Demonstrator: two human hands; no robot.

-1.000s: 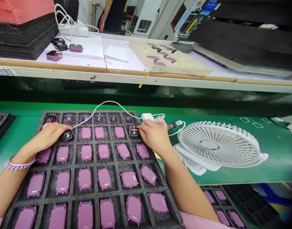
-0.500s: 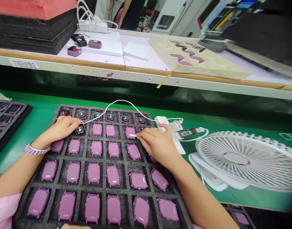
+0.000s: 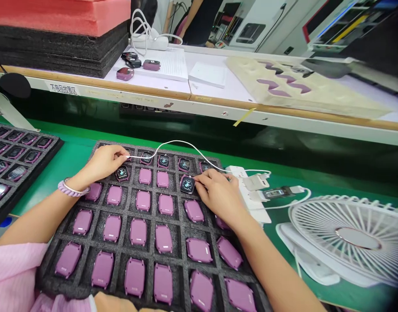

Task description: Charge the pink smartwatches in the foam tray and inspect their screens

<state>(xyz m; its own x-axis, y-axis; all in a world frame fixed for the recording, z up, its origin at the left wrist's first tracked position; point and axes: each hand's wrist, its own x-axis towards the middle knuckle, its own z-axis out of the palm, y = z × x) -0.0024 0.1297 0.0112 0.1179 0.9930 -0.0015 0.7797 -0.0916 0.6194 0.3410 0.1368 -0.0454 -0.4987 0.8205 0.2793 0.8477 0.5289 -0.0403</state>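
Note:
My left hand (image 3: 106,162) pinches the end of a white charging cable (image 3: 176,141) over the upper left of a black foam tray (image 3: 150,219). Just below those fingers, a watch (image 3: 122,173) with a lit dial lies in its compartment. My right hand (image 3: 220,190) grips by its right edge a purple smartwatch (image 3: 187,184), face up with its screen lit. Most compartments around hold purple watch bodies (image 3: 143,200) lying back side up. Along the far row, watches (image 3: 164,160) show lit screens. My right hand partly covers the tray's right column.
A white power strip (image 3: 236,172) with plugged-in adapters stands right of the tray, beside a white fan (image 3: 348,238). Another watch tray (image 3: 23,156) lies at left. Above runs a shelf edge (image 3: 215,108) with foam stacks (image 3: 62,47) and a cream moulded tray (image 3: 244,73).
My left hand has moved slightly up from the lit watch with the cable end. The watch at my right hand showed its purple back and now shows its lit screen. The view has shifted left.

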